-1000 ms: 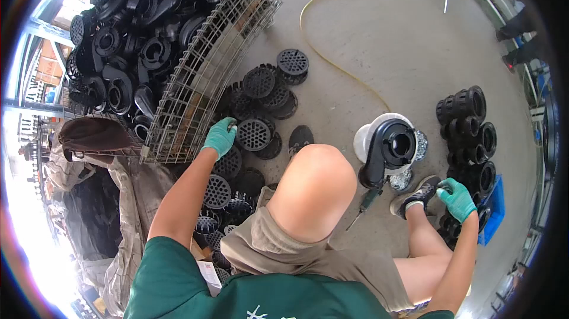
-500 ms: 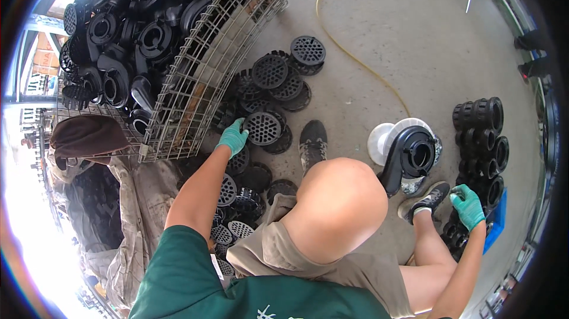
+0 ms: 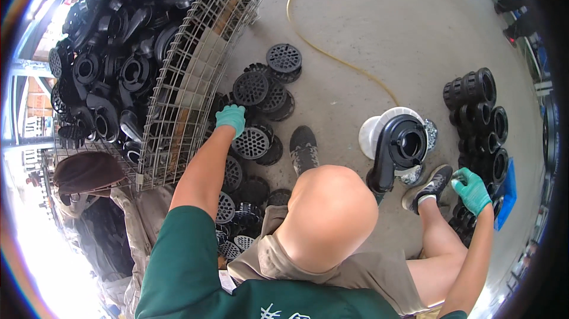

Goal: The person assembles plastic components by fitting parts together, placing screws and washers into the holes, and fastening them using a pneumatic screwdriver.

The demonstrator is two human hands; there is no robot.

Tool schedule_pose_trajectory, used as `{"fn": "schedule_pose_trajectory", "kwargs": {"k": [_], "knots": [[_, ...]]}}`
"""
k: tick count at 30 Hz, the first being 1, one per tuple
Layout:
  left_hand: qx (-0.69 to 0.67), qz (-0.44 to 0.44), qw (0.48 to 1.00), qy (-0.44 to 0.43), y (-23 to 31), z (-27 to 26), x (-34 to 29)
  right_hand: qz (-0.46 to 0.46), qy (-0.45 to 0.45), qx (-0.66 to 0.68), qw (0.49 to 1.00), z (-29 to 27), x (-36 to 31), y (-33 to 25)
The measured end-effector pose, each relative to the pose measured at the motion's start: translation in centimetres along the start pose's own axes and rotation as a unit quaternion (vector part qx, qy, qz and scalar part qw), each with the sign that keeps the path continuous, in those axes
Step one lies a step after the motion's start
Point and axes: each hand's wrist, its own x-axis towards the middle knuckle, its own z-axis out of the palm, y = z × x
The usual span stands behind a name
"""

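Left grip: curled, can't tell if pinching | perforated disc: just beside it, kneeward

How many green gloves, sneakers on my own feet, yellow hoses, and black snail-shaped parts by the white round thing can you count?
Green gloves: 2
Your sneakers: 2
Yellow hose: 1
Black snail-shaped part by the white round thing: 1
Total: 6

Harsh left-side glare (fisheye-bowed rim)
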Motion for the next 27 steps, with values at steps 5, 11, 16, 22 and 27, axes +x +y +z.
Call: {"fn": "schedule_pose_trajectory", "kwargs": {"k": [5, 11, 16, 22, 27], "knots": [[0.061, 0.026, 0.998, -0.01, 1.4, -5.2, -3.3, -0.023, -0.003, 0.015, 1.0, 0.2, 0.0, -0.6], [0.033, 0.072, 0.997, 0.01, 1.9, -12.3, -5.7, -0.021, -0.009, 0.038, 0.999, -0.8, -1.2, -0.9], [-0.35, 0.036, 0.923, 0.152, -2.2, -7.0, -1.3, -0.047, 0.02, 0.02, 0.999, -1.3, -2.0, -1.4], [-0.798, -0.036, 0.587, -0.127, -2.5, -6.3, -4.0, -0.057, 0.023, 0.051, 0.997, -1.6, -4.0, 0.1], [-0.894, 0.009, 0.448, -0.026, -0.7, -7.8, -8.5, -0.066, 0.028, 0.055, 0.996, -1.9, -4.0, -0.2]]}}
